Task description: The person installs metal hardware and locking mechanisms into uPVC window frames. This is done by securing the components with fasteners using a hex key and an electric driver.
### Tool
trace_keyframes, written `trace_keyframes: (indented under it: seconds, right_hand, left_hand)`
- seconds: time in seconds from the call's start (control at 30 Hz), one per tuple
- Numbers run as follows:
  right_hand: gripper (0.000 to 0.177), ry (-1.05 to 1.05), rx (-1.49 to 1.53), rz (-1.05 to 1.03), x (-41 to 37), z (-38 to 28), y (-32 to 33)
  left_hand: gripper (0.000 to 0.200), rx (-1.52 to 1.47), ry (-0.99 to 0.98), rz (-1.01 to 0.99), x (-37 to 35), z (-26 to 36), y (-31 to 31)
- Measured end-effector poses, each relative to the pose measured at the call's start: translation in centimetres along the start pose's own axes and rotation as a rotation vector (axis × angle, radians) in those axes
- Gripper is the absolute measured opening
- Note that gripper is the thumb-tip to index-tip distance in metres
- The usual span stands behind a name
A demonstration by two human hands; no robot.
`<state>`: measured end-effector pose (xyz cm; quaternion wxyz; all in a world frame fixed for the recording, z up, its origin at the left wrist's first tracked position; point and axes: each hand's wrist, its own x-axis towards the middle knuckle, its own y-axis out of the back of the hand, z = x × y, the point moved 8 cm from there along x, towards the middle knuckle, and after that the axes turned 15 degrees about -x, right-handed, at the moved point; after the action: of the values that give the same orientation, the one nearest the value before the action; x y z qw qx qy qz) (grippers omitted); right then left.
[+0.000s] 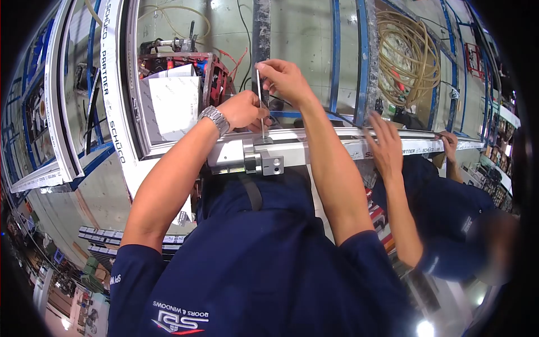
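Observation:
A thin, straight metal rod (259, 84) stands nearly upright over the near bar of a white frame (331, 149). My right hand (285, 81) pinches its upper end between thumb and fingers. Lower down, my left hand (242, 111), with a steel watch on its wrist, closes its fingertips around the same rod. The rod's bottom end meets the frame's groove, but I cannot make out the contact exactly. Just below my left hand, a silver cylindrical fitting with a small block (233, 157) sits on the frame's near side.
At right, a co-worker's blurred hand (386, 143) is over the frame, the other hand (449, 145) gripping its far end. Beyond are a red tool crate (216, 81), white paper sheets (171, 104), a coiled hose (407, 62) and blue rack bars (336, 56).

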<state>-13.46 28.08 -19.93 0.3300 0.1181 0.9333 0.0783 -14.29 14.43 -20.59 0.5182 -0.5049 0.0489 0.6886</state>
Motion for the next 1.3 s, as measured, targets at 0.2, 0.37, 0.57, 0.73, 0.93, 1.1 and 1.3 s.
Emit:
trace_keyframes:
  seconds: [0.2, 0.37, 0.57, 0.73, 0.93, 1.1, 1.3]
  right_hand:
    - [0.044, 0.091, -0.401, -0.168, 2.2, -1.4, 1.1]
    - [0.052, 0.212, -0.951, 0.065, 1.9, -3.9, 1.6]
    - [0.052, 0.097, -0.283, 0.045, 0.2, -2.8, 0.4]
    - [0.047, -0.035, -0.073, -0.049, 0.9, -0.4, -0.4]
    - [0.032, 0.01, -0.988, 0.363, -0.2, -5.2, -1.1]
    - [0.044, 0.0, -0.019, -0.223, -0.1, -1.6, -0.6]
    - [0.039, 0.079, -0.227, -0.447, 2.2, -1.9, -0.2]
  left_hand:
    - [0.024, -0.095, -0.039, -0.029, 0.2, -0.5, 0.1]
    - [0.021, 0.096, -0.05, 0.082, -0.4, 0.5, 0.0]
    - [0.019, 0.031, -0.062, 0.116, -0.4, 0.2, 0.7]
    - [0.019, 0.08, -0.081, 0.078, -0.3, 0.6, 0.0]
    - [0.017, 0.136, -0.099, 0.143, -0.3, 0.4, 0.3]
    - [0.016, 0.083, -0.074, 0.097, -0.4, 0.4, 0.3]
    - [0.016, 0.009, -0.054, 0.025, -0.4, 0.2, 0.2]
